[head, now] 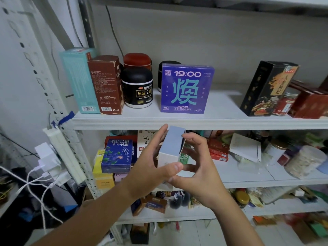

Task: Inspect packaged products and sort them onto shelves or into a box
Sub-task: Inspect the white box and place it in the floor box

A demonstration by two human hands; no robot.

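Purple box [186, 88] on shelf [195, 121] above carton [171, 148]

On the upper shelf [177, 120] in front of you, the purple box [186, 89] reads "19:00", a large "焕", "NFC", "100%" and "30ml×7". Left of it, the black jar [137, 87] has a label reading "原品12黑". Print on the other packages is too small or blurred to read.

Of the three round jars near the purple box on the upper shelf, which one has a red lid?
The red-lidded jar standing behind the labelled black jar. The third jar, partly hidden behind the purple box, is also black.
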